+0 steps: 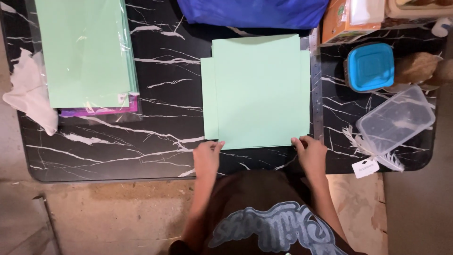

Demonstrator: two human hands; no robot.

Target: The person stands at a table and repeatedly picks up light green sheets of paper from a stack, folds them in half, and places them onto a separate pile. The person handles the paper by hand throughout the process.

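Green sheets (258,89) lie stacked but slightly uneven — my left grip (206,157) and right grip (310,152) pinch the near corners, squaring unfinished.

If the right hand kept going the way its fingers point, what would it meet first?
The right hand already touches the near edge of the light green paper stack; straight on, it would likely slide over that stack.

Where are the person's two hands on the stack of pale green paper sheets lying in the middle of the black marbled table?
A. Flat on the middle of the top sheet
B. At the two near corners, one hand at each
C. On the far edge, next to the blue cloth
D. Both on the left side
B: the left hand and right hand each pinch a near corner of the stack of pale green paper sheets, at the edge closest to the person.
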